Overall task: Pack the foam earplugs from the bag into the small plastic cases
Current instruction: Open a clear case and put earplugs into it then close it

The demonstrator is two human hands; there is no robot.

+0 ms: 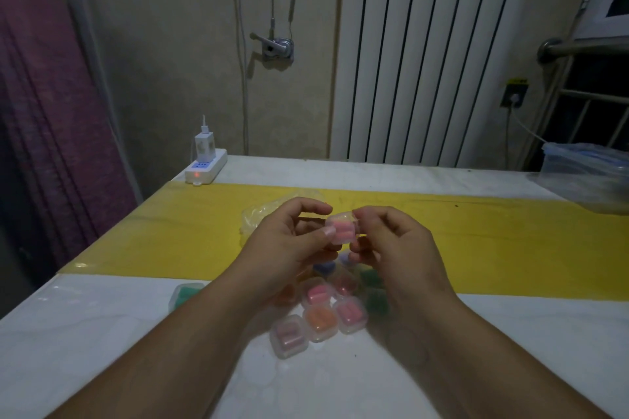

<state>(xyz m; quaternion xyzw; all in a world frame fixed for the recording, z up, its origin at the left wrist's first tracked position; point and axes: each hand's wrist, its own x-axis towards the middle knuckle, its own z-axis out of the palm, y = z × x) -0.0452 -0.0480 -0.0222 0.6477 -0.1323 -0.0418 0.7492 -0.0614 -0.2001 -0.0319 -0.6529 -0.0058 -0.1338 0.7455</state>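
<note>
One small plastic case of pink foam earplugs, their number unclear, is held above the table, pinched at its sides between the curled fingers and thumbs of the left hand and right hand. Below lie at least nine filled cases, some hidden. One crumpled bag sits behind the left hand; one power strip occupies the far-left corner.

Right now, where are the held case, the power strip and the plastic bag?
held case [340,231]: head view, on its pink middle.
power strip [210,164]: head view, on its white top face.
plastic bag [254,219]: head view, on the crumpled part at its left edge.
</note>
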